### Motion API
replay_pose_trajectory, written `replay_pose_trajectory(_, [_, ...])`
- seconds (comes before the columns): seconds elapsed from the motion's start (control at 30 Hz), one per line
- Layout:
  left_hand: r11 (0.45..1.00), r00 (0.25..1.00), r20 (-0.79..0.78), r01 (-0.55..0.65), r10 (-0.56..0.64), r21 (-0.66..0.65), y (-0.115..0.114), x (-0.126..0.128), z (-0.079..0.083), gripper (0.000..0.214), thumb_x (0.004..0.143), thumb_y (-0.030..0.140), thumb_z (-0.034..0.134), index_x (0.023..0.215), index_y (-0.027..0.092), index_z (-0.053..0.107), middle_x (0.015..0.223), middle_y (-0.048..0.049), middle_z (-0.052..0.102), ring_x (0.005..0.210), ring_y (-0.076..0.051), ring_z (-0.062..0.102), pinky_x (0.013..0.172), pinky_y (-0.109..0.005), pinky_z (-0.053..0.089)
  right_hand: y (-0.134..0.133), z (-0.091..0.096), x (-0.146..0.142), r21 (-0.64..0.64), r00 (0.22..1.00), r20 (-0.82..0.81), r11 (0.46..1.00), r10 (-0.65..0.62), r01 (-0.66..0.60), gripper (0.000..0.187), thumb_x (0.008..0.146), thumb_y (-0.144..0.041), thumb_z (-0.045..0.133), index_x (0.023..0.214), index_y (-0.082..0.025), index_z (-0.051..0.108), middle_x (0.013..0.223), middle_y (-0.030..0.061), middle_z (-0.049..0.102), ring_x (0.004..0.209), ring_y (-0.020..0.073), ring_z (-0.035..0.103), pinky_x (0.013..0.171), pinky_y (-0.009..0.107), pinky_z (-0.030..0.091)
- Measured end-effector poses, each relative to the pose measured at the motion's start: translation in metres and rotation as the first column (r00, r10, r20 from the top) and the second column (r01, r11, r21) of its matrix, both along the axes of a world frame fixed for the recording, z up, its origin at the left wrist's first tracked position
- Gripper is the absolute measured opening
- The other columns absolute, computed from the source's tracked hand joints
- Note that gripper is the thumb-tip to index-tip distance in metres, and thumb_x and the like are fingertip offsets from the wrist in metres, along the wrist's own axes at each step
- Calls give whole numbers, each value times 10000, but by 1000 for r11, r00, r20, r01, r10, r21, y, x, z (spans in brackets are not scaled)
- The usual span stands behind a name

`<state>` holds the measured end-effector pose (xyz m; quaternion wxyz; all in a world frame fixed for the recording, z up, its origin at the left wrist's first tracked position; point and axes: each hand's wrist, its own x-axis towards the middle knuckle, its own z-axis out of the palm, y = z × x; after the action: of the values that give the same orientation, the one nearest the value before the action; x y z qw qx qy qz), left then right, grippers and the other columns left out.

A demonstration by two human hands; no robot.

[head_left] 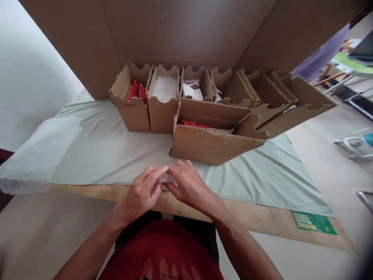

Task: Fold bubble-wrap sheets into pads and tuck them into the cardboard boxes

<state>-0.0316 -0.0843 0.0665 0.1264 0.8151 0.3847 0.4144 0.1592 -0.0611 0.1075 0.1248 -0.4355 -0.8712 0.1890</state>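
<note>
Near the table's front edge, my left hand (143, 189) and my right hand (186, 182) meet, fingers bent inward. Between their fingertips they pinch a small whitish, translucent plastic piece (167, 178). Most of it is hidden behind the fingers, so its exact kind cannot be made out. Just beyond my hands lies a long cardboard bin (215, 146), turned sideways, with red packets (194, 124) inside.
Behind stands a row of open cardboard bins; one holds red packets (136, 91), another clear plastic sleeves (165, 88), a third white cards (192, 90). A tall cardboard panel (180, 35) rises behind them. Bubble wrap (40, 149) covers the left end of the green cloth (110, 155).
</note>
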Motion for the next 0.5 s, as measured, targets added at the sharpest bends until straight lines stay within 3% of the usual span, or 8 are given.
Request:
replay_pose_trajectory(0.1, [995,996,8,93,-93,-20,-1,5,18,568,934,71,579,1466,239,470,1097,-77,656,1005,-180,661,900,-311,592,-8,8,12,80,997,74,997,-5,-1,97,908,-140,588,955,-180,662,829,63,714,816,233,617,784,373,410])
replay_pose_trajectory(0.17, [997,996,14,83,-83,-5,6,8,32,546,935,161,643,1451,244,487,1169,-97,652,1061,-209,663,946,-359,598,-13,15,27,117,998,61,993,0,-7,120,888,-118,581,949,-194,651,817,55,702,782,219,616,738,347,413])
replay_pose_trajectory(0.27, [997,1000,6,12,-13,76,33,15,52,473,946,193,636,1404,248,532,1321,-118,624,1048,-203,679,957,-374,605,-20,37,56,125,997,-73,992,-4,13,190,874,-113,565,1009,-229,632,842,31,704,742,189,634,686,311,457])
replay_pose_trajectory(0.37, [991,999,-26,-18,21,136,71,28,66,423,952,176,596,1372,221,560,1430,-123,591,874,-137,695,870,-311,620,-23,69,87,134,967,-234,982,-99,133,193,907,-170,562,1049,-287,623,925,20,744,784,189,694,695,316,523])
replay_pose_trajectory(0.43, [988,997,-63,-31,40,148,93,38,70,441,935,155,586,1373,200,559,1409,-115,620,825,-123,697,845,-290,614,-20,91,108,195,922,-299,930,-245,310,139,942,-272,593,1058,-336,634,984,24,758,853,222,723,712,360,556])
replay_pose_trajectory(0.5, [987,995,-92,-33,48,160,107,45,70,388,923,123,562,1304,183,603,1235,-84,710,820,-132,703,823,-278,605,-14,110,131,329,877,-302,823,-373,463,155,951,-396,631,1104,-392,651,1020,34,755,891,261,722,675,399,557])
